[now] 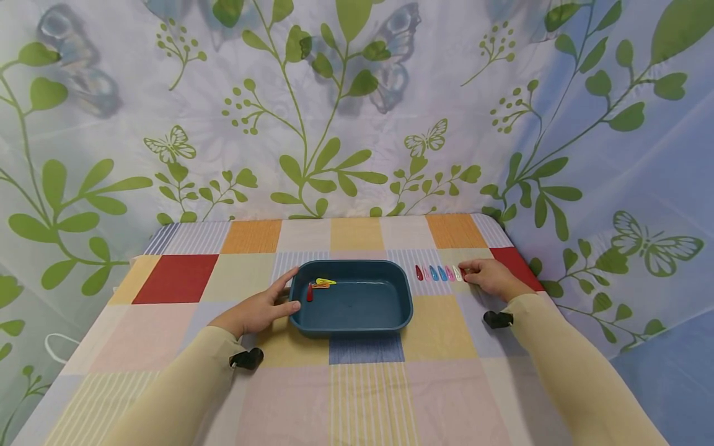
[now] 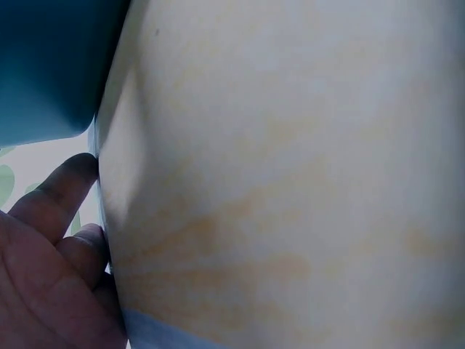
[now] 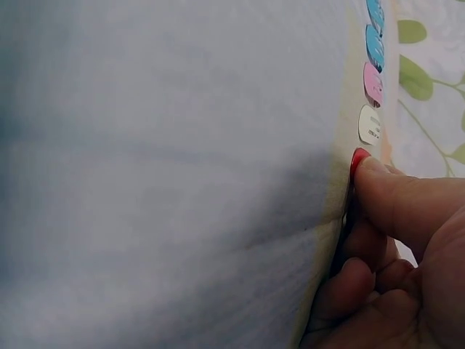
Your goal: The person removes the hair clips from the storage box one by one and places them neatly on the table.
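A dark teal plastic basin (image 1: pixel 351 327) stands on the patchwork cloth. Inside its left end lie a yellow hair clip (image 1: pixel 326 281), an orange hair clip (image 1: pixel 320 286) and a red one. My left hand (image 1: pixel 259 310) rests against the basin's left end, thumb and fingers spread along the rim. To the right of the basin, snap hair clips form a row: dark red (image 1: pixel 419 272), pink, two blue ones, pink (image 1: pixel 449 273) and white (image 1: pixel 457 273). At the row's right end my right hand (image 1: pixel 492 277) pinches a red hair clip (image 3: pixel 358 158), mostly hidden by the thumb and fingers.
The patchwork tablecloth (image 1: pixel 368 396) covers the table up to its back edge. Behind and to the right hangs a curtain (image 1: pixel 346 111) with green leaves and butterflies. A white cord loop (image 1: pixel 56 350) shows beyond the table's left edge.
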{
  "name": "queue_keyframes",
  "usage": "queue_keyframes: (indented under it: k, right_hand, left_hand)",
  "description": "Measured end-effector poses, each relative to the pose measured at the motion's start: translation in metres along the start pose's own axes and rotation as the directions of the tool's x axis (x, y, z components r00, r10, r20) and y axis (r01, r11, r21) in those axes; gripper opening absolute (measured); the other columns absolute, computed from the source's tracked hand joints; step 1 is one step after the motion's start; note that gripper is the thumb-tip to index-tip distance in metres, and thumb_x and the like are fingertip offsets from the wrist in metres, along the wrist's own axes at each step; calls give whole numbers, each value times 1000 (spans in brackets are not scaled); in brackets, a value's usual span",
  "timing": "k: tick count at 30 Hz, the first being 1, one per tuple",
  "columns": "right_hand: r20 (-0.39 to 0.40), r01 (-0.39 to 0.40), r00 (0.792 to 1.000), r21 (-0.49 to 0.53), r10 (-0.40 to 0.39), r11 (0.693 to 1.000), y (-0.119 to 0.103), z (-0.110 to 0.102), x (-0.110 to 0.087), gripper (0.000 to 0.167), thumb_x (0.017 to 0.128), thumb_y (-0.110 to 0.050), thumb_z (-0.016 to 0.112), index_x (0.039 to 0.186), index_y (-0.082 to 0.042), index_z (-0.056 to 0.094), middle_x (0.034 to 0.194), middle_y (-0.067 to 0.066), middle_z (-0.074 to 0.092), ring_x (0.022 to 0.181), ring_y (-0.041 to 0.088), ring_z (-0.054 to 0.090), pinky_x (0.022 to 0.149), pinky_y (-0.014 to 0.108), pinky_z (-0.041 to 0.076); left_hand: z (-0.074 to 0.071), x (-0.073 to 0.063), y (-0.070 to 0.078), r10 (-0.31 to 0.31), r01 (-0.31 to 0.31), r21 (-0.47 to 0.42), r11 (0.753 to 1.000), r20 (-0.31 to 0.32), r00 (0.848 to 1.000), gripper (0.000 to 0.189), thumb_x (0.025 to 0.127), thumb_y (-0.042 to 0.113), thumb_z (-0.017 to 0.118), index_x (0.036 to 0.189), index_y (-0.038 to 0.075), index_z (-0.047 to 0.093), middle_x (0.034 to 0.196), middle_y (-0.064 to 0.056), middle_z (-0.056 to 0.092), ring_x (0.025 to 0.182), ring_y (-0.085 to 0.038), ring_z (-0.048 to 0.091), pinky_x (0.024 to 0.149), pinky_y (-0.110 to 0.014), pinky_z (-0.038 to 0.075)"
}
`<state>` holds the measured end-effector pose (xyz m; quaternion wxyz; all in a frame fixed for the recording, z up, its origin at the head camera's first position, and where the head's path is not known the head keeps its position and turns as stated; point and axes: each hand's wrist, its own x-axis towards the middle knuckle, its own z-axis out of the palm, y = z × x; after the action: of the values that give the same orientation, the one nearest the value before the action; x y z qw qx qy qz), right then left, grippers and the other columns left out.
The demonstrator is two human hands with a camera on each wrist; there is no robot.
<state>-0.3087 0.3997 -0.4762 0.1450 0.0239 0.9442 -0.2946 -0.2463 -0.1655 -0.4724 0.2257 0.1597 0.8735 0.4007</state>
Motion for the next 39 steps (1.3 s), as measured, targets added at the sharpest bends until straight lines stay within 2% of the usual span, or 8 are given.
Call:
queue_keyframes:
  k: [7, 16, 19, 26, 32, 39]
  right_hand:
    - [-5, 15, 1000, -13, -15, 1000, 1, 1, 0, 48, 103, -16, 65, 150, -7, 58, 124, 19, 63, 111, 33, 51, 83, 31, 47]
    - [-8, 7, 1000, -9, -7, 1000, 0, 1, -1, 48, 103, -16, 65, 150, -9, 58, 132, 21, 63, 114, 33, 51, 94, 37, 48]
    - [-7, 9, 1000, -3, -9, 1000, 1, 0, -1, 50, 103, -17, 65, 152, -8, 57, 127, 20, 63, 112, 33, 51, 88, 35, 48]
    - [-2, 9, 1000, 22, -9, 1000, 0, 0, -2, 49, 104, -15, 64, 151, -6, 56, 104, 11, 60, 99, 28, 52, 75, 30, 45]
    - [0, -4, 1000, 46, 4, 999, -2, 0, -3, 50, 104, -13, 64, 152, -5, 55, 106, 12, 59, 97, 26, 52, 72, 28, 46]
    - [-10, 21, 1000, 32, -21, 999, -2, -1, -5, 48, 104, -13, 64, 150, -4, 56, 105, 13, 60, 98, 27, 53, 74, 29, 45]
  left_hand:
    - [1, -1, 0, 4, -4, 0, 1000, 2, 1000, 86, 105, 49, 61, 169, 42, 4, 169, -23, 35, 156, -48, 33, 122, -73, 25]
    - [0, 0, -1, 6, -6, 1, 1000, -4, 1000, 85, 105, 49, 61, 169, 43, 5, 168, -23, 35, 155, -49, 34, 121, -74, 25]
    - [0, 0, 0, 0, 0, -3, 1000, -2, 1000, 86, 105, 50, 61, 169, 43, 5, 168, -23, 35, 155, -49, 33, 121, -74, 25]
    - [0, 0, -1, -6, 6, -21, 1000, -2, 1000, 86, 104, 49, 62, 168, 45, 6, 169, -22, 35, 156, -48, 33, 122, -75, 24]
    - [0, 0, -2, -13, 13, -15, 1000, -7, 1000, 85, 104, 50, 62, 168, 45, 6, 169, -21, 35, 156, -49, 32, 121, -75, 23]
    - [0, 0, 0, -18, 18, -15, 1000, -6, 1000, 85, 104, 51, 62, 168, 46, 6, 169, -21, 35, 156, -48, 33, 121, -75, 24]
